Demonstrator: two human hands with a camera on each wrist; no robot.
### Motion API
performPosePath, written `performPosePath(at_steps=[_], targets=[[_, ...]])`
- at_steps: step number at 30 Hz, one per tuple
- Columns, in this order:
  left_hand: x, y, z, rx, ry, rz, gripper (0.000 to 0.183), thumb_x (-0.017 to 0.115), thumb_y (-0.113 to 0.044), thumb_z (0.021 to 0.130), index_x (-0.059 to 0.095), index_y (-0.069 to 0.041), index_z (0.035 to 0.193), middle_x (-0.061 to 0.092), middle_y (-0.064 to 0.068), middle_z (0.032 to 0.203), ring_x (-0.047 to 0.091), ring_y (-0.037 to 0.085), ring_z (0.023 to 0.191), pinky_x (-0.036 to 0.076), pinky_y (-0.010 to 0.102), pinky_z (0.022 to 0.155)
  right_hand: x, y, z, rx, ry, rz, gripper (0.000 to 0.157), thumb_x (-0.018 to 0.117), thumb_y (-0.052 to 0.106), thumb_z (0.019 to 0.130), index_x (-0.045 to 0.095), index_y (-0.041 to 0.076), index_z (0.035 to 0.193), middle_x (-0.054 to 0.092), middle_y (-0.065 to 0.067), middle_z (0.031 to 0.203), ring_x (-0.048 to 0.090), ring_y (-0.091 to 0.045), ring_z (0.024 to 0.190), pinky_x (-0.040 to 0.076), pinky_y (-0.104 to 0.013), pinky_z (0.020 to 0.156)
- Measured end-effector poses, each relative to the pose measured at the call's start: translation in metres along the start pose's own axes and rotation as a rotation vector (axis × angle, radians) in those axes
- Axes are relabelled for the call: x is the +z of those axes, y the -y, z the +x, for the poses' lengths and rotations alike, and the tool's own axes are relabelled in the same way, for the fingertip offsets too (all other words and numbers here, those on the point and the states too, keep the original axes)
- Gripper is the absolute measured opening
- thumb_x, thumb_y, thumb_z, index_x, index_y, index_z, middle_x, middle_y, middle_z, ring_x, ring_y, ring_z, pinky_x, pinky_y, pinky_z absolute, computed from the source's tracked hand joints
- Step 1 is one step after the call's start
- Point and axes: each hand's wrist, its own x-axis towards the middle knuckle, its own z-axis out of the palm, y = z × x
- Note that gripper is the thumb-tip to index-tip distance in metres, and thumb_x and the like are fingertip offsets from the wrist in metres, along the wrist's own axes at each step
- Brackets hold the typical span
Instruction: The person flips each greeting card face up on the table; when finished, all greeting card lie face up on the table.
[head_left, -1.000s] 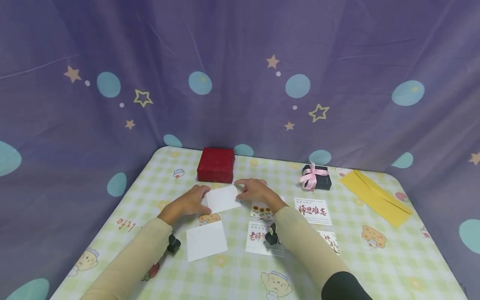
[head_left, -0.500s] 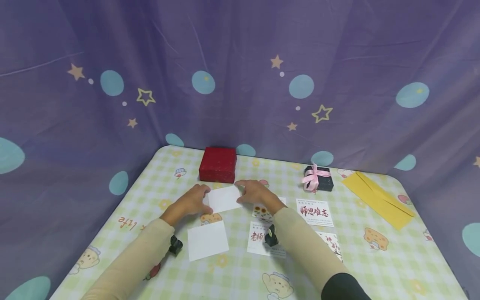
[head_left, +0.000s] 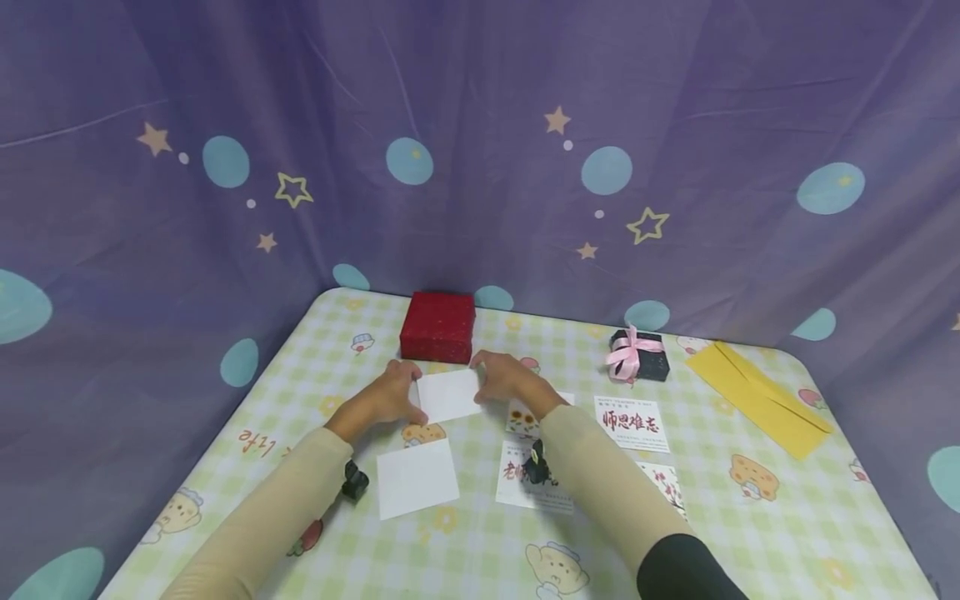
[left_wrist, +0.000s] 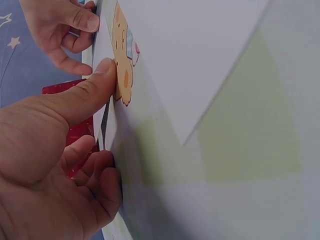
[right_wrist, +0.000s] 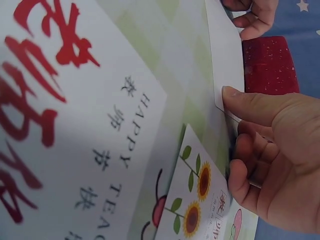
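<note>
A blank white card (head_left: pixel 448 394) is held by its two sides just in front of the red box (head_left: pixel 438 327). My left hand (head_left: pixel 386 396) pinches its left edge; in the left wrist view the thumb (left_wrist: pixel 90 95) lies along the card with the other fingers curled behind. At the right edge my right hand (head_left: pixel 507 380) grips it, the thumb (right_wrist: pixel 250 105) on a corner in the right wrist view. A second blank white card (head_left: pixel 417 479) lies nearer on the tablecloth. To the right are a sunflower card (head_left: pixel 522 419), partly covered, and a card with red lettering (head_left: pixel 513 492).
Farther right lie another red-lettered card (head_left: pixel 632 423) and a blossom card (head_left: pixel 663 482), partly behind the right sleeve. A black gift box with pink ribbon (head_left: pixel 639 356) and a yellow envelope (head_left: pixel 759 400) sit at the back right. A purple curtain (head_left: pixel 480 208) hangs behind the table.
Both hands close in slightly on the card's sides, the left thumb coming nearer its lower corner. The view shifts a little; the other things stay in place.
</note>
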Motion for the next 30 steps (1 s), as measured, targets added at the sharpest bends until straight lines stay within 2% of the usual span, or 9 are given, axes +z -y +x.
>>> performPosePath(at_steps=[5, 11, 17, 19, 21, 24, 26, 28, 30], targets=[[0.000, 0.003, 0.001, 0.023, -0.016, -0.020, 0.082, 0.093, -0.024, 0.073, 0.044, 0.000, 0.135, 0.043, 0.023, 0.132, 0.054, 0.033, 0.120, 0.043, 0.048, 0.111, -0.002, 0.001, 0.000, 0.006, 0.002, 0.005, 0.071, 0.086, 0.020, 0.079, 0.053, 0.013, 0.141, 0.070, -0.002, 0.090, 0.065, -0.021, 0.093, 0.052, -0.041, 0.098], [0.001, 0.007, -0.001, 0.051, -0.028, -0.049, 0.083, 0.092, -0.021, 0.073, 0.041, 0.000, 0.135, 0.049, 0.023, 0.130, 0.055, 0.034, 0.120, 0.044, 0.048, 0.108, 0.001, -0.001, 0.001, -0.051, -0.037, 0.051, 0.064, 0.085, 0.016, 0.079, 0.052, 0.010, 0.134, 0.068, -0.003, 0.088, 0.063, -0.018, 0.081, 0.054, -0.034, 0.080], [0.004, 0.008, -0.003, 0.102, -0.059, -0.116, 0.084, 0.088, -0.012, 0.077, 0.035, -0.003, 0.141, 0.066, 0.011, 0.103, 0.060, 0.021, 0.090, 0.048, 0.040, 0.089, 0.004, -0.006, -0.002, -0.100, -0.121, 0.125, 0.050, 0.079, 0.011, 0.085, 0.049, 0.009, 0.124, 0.067, -0.003, 0.086, 0.059, -0.014, 0.070, 0.049, -0.026, 0.064], [0.004, 0.007, -0.004, 0.125, -0.098, -0.115, 0.078, 0.084, -0.010, 0.079, 0.037, -0.003, 0.140, 0.066, 0.006, 0.094, 0.059, 0.017, 0.081, 0.048, 0.037, 0.084, 0.004, -0.007, -0.003, -0.120, -0.161, 0.135, 0.044, 0.078, 0.012, 0.086, 0.050, 0.009, 0.120, 0.066, -0.002, 0.084, 0.056, -0.012, 0.068, 0.047, -0.025, 0.062], [0.003, 0.006, -0.005, 0.155, -0.157, -0.106, 0.063, 0.081, -0.008, 0.082, 0.044, -0.003, 0.133, 0.065, 0.002, 0.088, 0.057, 0.013, 0.077, 0.047, 0.035, 0.080, 0.004, -0.009, -0.005, -0.140, -0.207, 0.160, 0.037, 0.076, 0.013, 0.088, 0.051, 0.009, 0.115, 0.064, 0.000, 0.082, 0.054, -0.011, 0.066, 0.045, -0.025, 0.061], [0.002, 0.006, -0.006, 0.220, -0.268, -0.084, 0.031, 0.078, -0.009, 0.087, 0.056, -0.006, 0.108, 0.061, 0.001, 0.084, 0.054, 0.013, 0.075, 0.046, 0.032, 0.074, 0.004, -0.011, -0.011, -0.159, -0.273, 0.209, 0.022, 0.072, 0.019, 0.092, 0.058, 0.012, 0.107, 0.060, 0.004, 0.075, 0.050, -0.008, 0.063, 0.040, -0.027, 0.065], [0.001, 0.003, -0.005, 0.257, -0.338, -0.079, 0.018, 0.076, -0.012, 0.090, 0.058, -0.009, 0.093, 0.058, 0.001, 0.080, 0.052, 0.013, 0.072, 0.044, 0.030, 0.069, 0.001, -0.013, -0.016, -0.172, -0.284, 0.257, 0.015, 0.068, 0.025, 0.097, 0.064, 0.013, 0.104, 0.057, 0.005, 0.067, 0.048, -0.008, 0.058, 0.037, -0.029, 0.064], [-0.001, 0.001, -0.006, 0.269, -0.388, -0.100, 0.016, 0.073, -0.016, 0.094, 0.061, -0.012, 0.085, 0.056, 0.002, 0.073, 0.050, 0.012, 0.067, 0.042, 0.028, 0.064, -0.002, -0.014, -0.021, -0.188, -0.271, 0.307, 0.020, 0.063, 0.031, 0.100, 0.068, 0.012, 0.100, 0.056, 0.005, 0.060, 0.048, -0.009, 0.053, 0.039, -0.029, 0.063], [-0.003, 0.000, -0.006, 0.261, -0.400, -0.141, 0.015, 0.070, -0.021, 0.097, 0.066, -0.013, 0.085, 0.061, 0.003, 0.070, 0.052, 0.011, 0.063, 0.042, 0.026, 0.061, -0.003, -0.016, -0.025, -0.194, -0.229, 0.408, 0.029, 0.059, 0.035, 0.103, 0.071, 0.008, 0.105, 0.062, 0.003, 0.062, 0.054, -0.010, 0.053, 0.048, -0.029, 0.060]])
